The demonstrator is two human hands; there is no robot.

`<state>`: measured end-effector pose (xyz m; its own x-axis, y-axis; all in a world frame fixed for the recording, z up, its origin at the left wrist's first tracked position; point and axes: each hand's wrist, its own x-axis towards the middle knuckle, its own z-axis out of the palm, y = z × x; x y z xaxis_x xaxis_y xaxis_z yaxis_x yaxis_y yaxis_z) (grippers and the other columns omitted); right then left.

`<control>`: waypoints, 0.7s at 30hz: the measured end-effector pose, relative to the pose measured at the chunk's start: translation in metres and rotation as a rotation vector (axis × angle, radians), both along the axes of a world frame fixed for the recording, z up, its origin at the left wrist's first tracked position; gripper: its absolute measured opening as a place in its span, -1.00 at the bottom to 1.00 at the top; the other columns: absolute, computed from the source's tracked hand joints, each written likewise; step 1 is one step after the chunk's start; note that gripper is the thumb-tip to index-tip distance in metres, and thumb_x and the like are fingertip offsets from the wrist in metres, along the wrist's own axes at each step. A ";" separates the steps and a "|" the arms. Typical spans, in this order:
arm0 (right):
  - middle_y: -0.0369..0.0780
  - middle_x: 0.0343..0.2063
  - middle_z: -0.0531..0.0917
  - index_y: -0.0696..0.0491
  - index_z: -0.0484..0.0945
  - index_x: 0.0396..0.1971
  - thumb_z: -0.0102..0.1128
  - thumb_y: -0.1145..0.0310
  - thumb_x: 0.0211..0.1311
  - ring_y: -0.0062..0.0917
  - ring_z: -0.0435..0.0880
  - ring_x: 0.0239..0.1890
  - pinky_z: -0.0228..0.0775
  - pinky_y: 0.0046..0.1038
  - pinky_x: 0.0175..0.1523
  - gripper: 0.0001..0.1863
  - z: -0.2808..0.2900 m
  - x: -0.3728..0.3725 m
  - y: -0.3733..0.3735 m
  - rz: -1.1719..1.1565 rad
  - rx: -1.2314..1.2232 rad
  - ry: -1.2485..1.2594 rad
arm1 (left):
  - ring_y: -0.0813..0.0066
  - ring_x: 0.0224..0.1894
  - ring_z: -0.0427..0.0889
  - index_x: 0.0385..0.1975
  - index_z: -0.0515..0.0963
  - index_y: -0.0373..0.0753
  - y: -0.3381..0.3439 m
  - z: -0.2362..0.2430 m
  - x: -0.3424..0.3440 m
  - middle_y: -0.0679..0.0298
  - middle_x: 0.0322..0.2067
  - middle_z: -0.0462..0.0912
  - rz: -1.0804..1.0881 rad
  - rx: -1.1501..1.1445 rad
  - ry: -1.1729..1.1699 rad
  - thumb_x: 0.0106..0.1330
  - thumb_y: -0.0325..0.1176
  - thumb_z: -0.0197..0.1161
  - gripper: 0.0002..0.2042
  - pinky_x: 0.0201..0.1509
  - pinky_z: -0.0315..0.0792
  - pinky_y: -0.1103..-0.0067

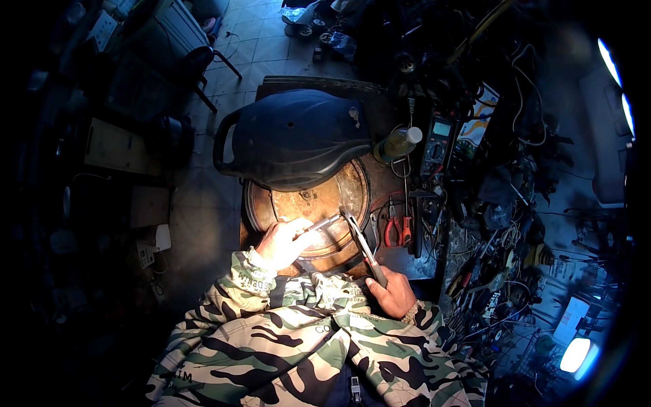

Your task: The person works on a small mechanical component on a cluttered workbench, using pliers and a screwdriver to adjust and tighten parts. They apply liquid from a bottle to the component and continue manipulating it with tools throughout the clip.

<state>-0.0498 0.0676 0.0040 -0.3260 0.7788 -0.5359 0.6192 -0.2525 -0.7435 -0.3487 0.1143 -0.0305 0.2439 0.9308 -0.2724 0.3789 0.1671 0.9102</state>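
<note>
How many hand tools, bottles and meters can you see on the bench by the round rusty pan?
Hand tools: 3, namely long pliers in the right hand, a thin metal tool in the left hand, and red-handled pliers lying on the bench
Bottles: 1, a clear bottle with a white cap
Meters: 1, a multimeter
Total: 5

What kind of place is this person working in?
Likely a small repair workshop: a multimeter, red-handled pliers and tangled wires crowd the bench beside a round rusty metal pan.
</note>
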 end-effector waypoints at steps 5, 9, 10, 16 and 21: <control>0.13 -0.18 0.69 0.19 0.58 0.01 0.28 0.38 0.29 0.07 0.71 -0.12 0.56 -0.14 -0.03 -0.67 0.001 -0.001 0.002 0.008 0.117 0.059 | 0.64 -0.59 0.54 0.06 0.54 -0.42 0.011 0.002 -0.018 0.23 -0.42 0.67 -0.169 -0.466 -0.660 0.61 -0.11 0.00 -0.57 -0.48 0.43 0.69; 0.07 -0.20 0.71 0.21 0.56 0.07 0.34 0.48 0.22 -0.06 0.75 -0.17 0.56 -0.25 -0.07 -0.60 -0.017 0.011 -0.003 0.028 0.249 0.069 | 0.58 -0.64 0.53 0.12 0.49 -0.49 0.010 0.000 -0.015 0.12 -0.40 0.67 -0.142 -0.764 -0.878 0.62 -0.06 -0.06 -0.49 -0.60 0.38 0.71; 0.07 -0.18 0.70 0.21 0.56 0.06 0.35 0.49 0.21 -0.05 0.75 -0.16 0.56 -0.25 -0.06 -0.60 -0.020 0.013 -0.003 0.030 0.265 0.071 | 0.57 -0.64 0.54 0.12 0.48 -0.50 0.009 0.001 -0.014 0.09 -0.40 0.67 -0.170 -0.780 -0.895 0.61 -0.07 -0.04 -0.50 -0.61 0.38 0.70; 0.08 -0.13 0.66 0.24 0.53 0.06 0.34 0.55 0.10 0.05 0.68 -0.05 0.55 -0.21 0.06 -0.53 -0.023 0.026 0.000 0.090 0.371 0.107 | 0.68 -0.70 0.49 -0.01 0.52 -0.47 0.000 0.000 0.000 0.11 -0.46 0.70 -0.285 -0.985 -1.019 0.57 -0.07 0.08 -0.55 -0.68 0.30 0.76; 0.07 -0.14 0.65 0.21 0.53 0.04 0.31 0.56 0.12 0.03 0.68 -0.06 0.54 -0.21 0.01 -0.57 -0.021 0.034 0.001 0.096 0.355 0.111 | 0.69 -0.67 0.42 0.03 0.54 -0.42 0.003 0.006 0.000 0.29 -0.55 0.56 -0.337 -0.792 -0.730 0.47 -0.26 0.23 -0.66 -0.61 0.28 0.70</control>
